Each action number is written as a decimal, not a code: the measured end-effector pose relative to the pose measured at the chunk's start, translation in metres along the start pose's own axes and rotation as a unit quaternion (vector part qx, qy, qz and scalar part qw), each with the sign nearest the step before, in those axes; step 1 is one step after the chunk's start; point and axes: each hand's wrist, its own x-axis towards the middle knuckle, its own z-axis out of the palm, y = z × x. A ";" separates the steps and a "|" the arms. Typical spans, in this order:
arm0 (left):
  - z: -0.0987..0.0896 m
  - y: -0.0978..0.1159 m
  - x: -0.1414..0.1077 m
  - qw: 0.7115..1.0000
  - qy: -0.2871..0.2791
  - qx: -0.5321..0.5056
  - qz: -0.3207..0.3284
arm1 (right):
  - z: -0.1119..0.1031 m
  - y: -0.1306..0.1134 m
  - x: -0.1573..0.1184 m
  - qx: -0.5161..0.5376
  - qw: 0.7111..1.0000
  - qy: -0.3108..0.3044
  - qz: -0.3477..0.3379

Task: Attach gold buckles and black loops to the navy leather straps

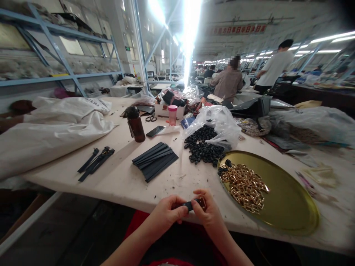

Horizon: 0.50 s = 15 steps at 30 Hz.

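Just over the table's near edge, my left hand [169, 211] pinches a short black strap [189, 205]. My right hand [207, 213] closes around the strap's other end, where a gold-coloured buckle [204, 203] shows between thumb and fingers. Most of the strap is hidden by my fingers. Ahead of my hands lies a stack of flat black straps [155, 161]. To the right, a round gold tray [288, 195] carries a heap of small gold buckles [245, 186]. Small black loops [203, 146] spill from a clear plastic bag [222, 125]. Several straps with buckles [97, 162] lie at the left.
A dark brown bottle [135, 125], a phone [155, 131], scissors [151, 118] and a pink-lidded cup [172, 115] stand or lie farther back. A large white sack [55, 133] covers the table's left side. Two people [227, 81] are beyond the table.
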 end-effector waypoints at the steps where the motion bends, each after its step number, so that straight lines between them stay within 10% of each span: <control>1: -0.002 -0.003 -0.001 1.000 -0.005 -0.010 -0.003 | 0.000 0.000 -0.001 -0.032 0.999 -0.036 -0.009; 5: -0.009 -0.012 0.002 0.998 -0.020 -0.030 -0.046 | -0.005 0.003 0.001 -0.120 0.981 -0.146 -0.038; 15: -0.012 -0.009 0.036 0.991 -0.090 -0.011 -0.096 | -0.026 0.008 0.016 -0.218 0.955 -0.202 -0.019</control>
